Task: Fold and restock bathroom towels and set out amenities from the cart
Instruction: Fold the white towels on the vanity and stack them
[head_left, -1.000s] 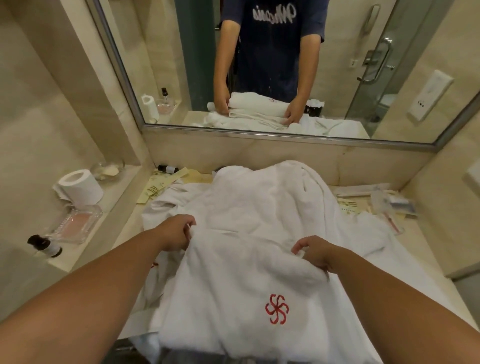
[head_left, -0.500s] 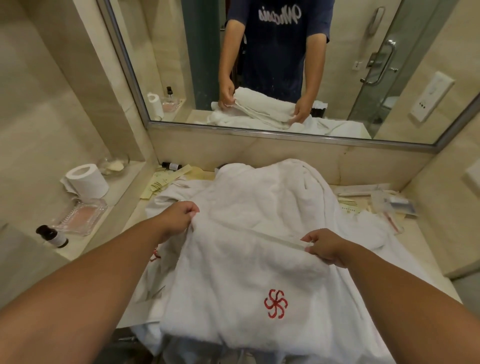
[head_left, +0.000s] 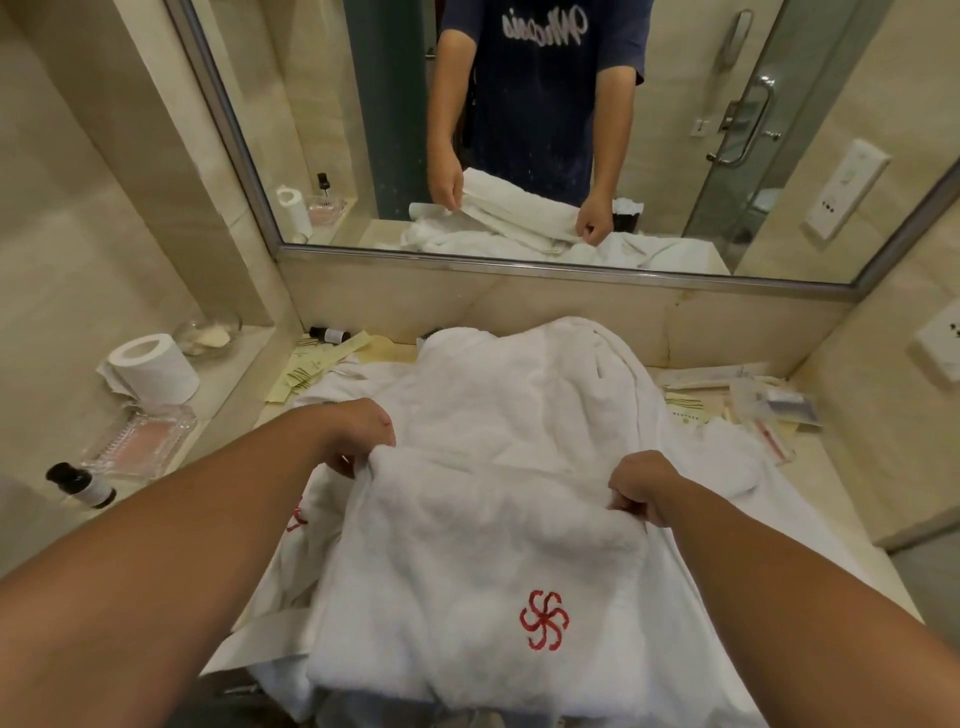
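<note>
- I was at the folding step. My left hand (head_left: 353, 434) pinched one end of a raised fold in the white towel (head_left: 493, 535), fingers curled into the cloth.
- My right hand (head_left: 641, 488) gripped the other end of that fold the same way, knuckles up.
- The towel lay heaped on the counter (head_left: 826, 483) below the mirror (head_left: 571, 130), over more white cloth, with its near edge hanging toward me.
- I judged that the fold next had to be carried over level, both ends together, so the edges met square.
- On the left ledge stood a small dark-capped bottle (head_left: 83, 486), a ribbed glass tray (head_left: 140, 441), a soft paper roll (head_left: 153, 366) and a rounded glass bowl (head_left: 210, 332).
- The towel was thick, nubbly terry, limp and creased, with a red stitched pinwheel mark (head_left: 544, 619).
- On the right lay flat paper packets (head_left: 685, 405) and clear plastic sachets (head_left: 779, 402).
</note>
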